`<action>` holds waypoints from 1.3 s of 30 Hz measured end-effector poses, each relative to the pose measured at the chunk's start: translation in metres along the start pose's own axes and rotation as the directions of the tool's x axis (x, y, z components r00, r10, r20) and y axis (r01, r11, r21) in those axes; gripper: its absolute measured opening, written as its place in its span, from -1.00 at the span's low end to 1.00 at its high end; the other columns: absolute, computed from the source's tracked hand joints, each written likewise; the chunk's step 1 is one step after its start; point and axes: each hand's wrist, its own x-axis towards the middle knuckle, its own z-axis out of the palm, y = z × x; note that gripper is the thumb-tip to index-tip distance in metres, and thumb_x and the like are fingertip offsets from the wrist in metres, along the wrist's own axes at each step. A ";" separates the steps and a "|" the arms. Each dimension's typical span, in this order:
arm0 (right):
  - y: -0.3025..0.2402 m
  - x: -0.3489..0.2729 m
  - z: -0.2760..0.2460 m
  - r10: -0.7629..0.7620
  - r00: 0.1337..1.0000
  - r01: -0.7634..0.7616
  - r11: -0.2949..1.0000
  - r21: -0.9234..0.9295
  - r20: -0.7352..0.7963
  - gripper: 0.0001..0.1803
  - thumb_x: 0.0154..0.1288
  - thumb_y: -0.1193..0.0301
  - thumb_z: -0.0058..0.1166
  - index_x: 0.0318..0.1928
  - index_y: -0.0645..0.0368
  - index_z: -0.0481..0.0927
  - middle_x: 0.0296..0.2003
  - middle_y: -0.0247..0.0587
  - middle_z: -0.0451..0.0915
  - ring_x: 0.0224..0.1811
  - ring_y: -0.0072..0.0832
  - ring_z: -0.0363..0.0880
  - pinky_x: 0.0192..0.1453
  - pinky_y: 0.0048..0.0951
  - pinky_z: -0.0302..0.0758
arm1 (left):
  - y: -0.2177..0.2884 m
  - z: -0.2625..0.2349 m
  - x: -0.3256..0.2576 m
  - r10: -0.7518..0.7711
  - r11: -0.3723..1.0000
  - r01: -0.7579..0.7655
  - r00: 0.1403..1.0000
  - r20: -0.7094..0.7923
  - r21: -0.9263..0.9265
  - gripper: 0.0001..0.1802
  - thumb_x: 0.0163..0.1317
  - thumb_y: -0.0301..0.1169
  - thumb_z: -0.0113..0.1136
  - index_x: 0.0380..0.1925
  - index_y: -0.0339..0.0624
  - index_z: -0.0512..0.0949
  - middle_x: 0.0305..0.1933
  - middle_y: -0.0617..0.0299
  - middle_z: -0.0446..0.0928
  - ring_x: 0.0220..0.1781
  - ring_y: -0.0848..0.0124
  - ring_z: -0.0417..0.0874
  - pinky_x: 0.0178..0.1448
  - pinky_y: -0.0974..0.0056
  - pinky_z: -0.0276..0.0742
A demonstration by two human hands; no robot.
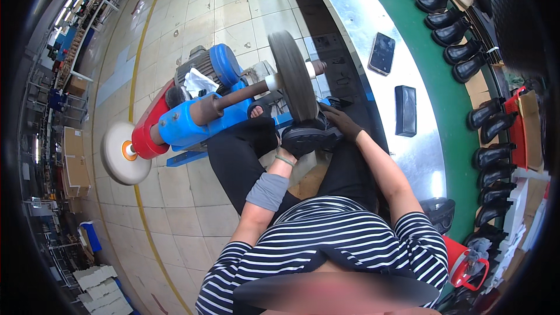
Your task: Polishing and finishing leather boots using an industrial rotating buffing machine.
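A black shoe [312, 135] is held above my lap, against the lower rim of a large dark buffing wheel [290, 73]. My left hand [287, 149], past a green wristband, is at the shoe's near left end; the shoe hides most of its fingers. In a dark glove, my right hand [343, 123] grips the shoe's right end beside the wheel. The shoe touches or nearly touches the wheel; the exact contact cannot be made out.
The wheel's shaft runs left through a blue and red machine [189, 119] to a pale round wheel [122, 153]. On my right, a metal table [420, 166] bears a phone [382, 53] and a black block [406, 111]. Beyond, black shoes [449, 32] line a green belt [402, 9], near a red mug [466, 268].
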 end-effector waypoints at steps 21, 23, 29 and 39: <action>0.024 0.045 -0.002 0.068 0.991 -0.133 0.612 0.779 0.116 -0.39 0.34 0.01 -0.09 0.19 0.23 0.39 -0.10 -0.19 0.59 -0.11 -0.38 0.59 0.03 -0.29 0.49 | 0.000 0.000 0.014 -0.682 0.479 0.070 0.658 -0.321 -0.875 -0.64 0.23 -0.22 0.03 -0.11 -0.22 0.57 -0.13 0.14 0.61 -0.10 0.31 0.61 0.11 0.27 0.48; 0.014 0.052 0.012 0.051 0.988 -0.150 0.548 0.823 0.146 -0.39 0.35 0.00 -0.11 0.18 0.23 0.39 -0.06 -0.18 0.58 -0.05 -0.37 0.57 0.07 -0.30 0.47 | 0.001 -0.005 0.012 -0.669 0.518 0.046 0.643 -0.372 -0.854 -0.64 0.25 -0.20 0.02 -0.08 -0.17 0.58 -0.11 0.15 0.61 -0.06 0.30 0.60 0.14 0.27 0.47; 0.002 0.056 0.022 0.037 0.985 -0.156 0.591 0.792 0.167 -0.37 0.36 -0.05 -0.17 0.22 0.16 0.36 0.13 -0.17 0.48 0.19 -0.33 0.43 0.28 -0.27 0.31 | 0.007 -0.001 0.014 -0.683 0.391 -0.062 0.649 -0.335 -0.918 -0.65 0.18 -0.25 0.00 -0.19 -0.27 0.59 -0.12 0.10 0.61 -0.10 0.24 0.62 0.15 0.22 0.47; -0.015 0.040 0.019 0.089 0.950 -0.294 0.577 0.762 0.299 -0.29 0.32 -0.08 -0.11 0.29 0.17 0.28 0.15 -0.16 0.46 0.21 -0.29 0.39 0.30 -0.26 0.28 | 0.038 0.042 0.008 -0.756 0.051 -0.150 0.640 -0.137 -0.987 -0.70 0.02 -0.34 0.05 -0.27 -0.25 0.57 -0.17 0.06 0.62 -0.12 0.13 0.62 0.15 0.06 0.50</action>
